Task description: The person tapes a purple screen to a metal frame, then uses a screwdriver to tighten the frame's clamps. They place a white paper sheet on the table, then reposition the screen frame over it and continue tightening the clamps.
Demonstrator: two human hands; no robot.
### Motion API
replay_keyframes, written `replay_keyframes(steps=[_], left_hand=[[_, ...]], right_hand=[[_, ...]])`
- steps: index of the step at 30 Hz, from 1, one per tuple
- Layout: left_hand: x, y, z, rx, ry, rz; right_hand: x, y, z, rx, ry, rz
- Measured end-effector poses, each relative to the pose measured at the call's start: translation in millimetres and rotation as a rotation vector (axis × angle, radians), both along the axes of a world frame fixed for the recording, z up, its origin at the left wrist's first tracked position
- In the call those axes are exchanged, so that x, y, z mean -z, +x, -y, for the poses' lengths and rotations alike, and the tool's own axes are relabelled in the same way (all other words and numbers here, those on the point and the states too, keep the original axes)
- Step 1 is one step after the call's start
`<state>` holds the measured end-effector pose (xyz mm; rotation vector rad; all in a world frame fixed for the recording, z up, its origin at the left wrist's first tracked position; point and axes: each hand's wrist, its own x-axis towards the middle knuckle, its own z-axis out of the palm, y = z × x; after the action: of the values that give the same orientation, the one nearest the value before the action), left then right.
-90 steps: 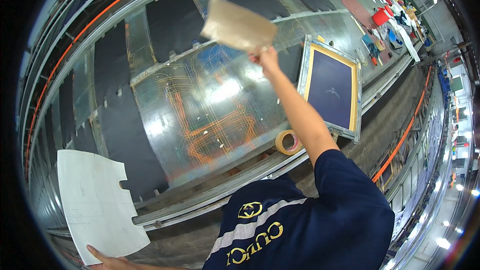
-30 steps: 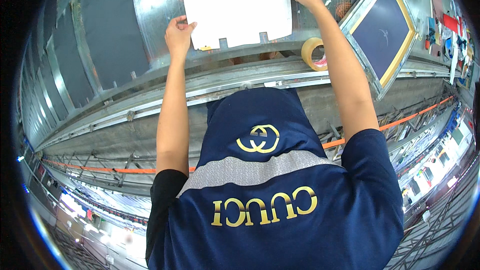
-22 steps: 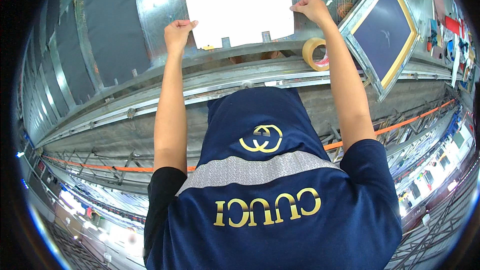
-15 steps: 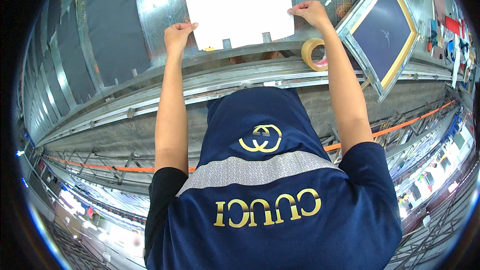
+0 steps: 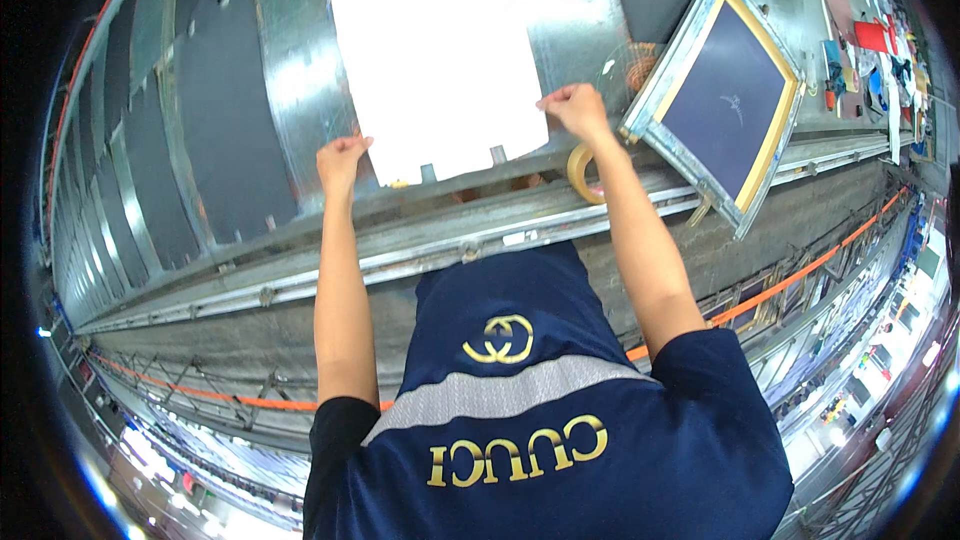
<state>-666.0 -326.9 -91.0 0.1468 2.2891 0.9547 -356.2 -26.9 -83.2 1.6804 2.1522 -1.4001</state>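
We pinch the white sheet (image 5: 432, 52) at its side edges with our left hand (image 5: 341, 162) and right hand (image 5: 581, 114); it lies over the metal table (image 5: 302, 75), notched end toward us. To its right sits a framed screen (image 5: 727, 105).
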Motion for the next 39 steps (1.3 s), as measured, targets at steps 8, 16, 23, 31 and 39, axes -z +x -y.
replay_keyframes(steps=[8,16,23,31,39], left_hand=[[-3,3,-5,-0.054,0.052,0.021],[-17,10,-18,-0.091,0.034,0.030],[-15,10,-16,-0.108,0.055,0.055],[-16,7,-18,-0.098,0.027,0.033],[-12,10,-12,-0.067,0.070,-0.020]], right_hand=[[-12,-2,2,0.014,0.002,0.015],[-11,-2,3,-0.002,0.062,-0.018],[-18,-2,3,0.007,0.048,-0.006],[-20,-3,1,0.011,0.036,-0.019],[-18,-1,2,0.006,0.027,-0.024]])
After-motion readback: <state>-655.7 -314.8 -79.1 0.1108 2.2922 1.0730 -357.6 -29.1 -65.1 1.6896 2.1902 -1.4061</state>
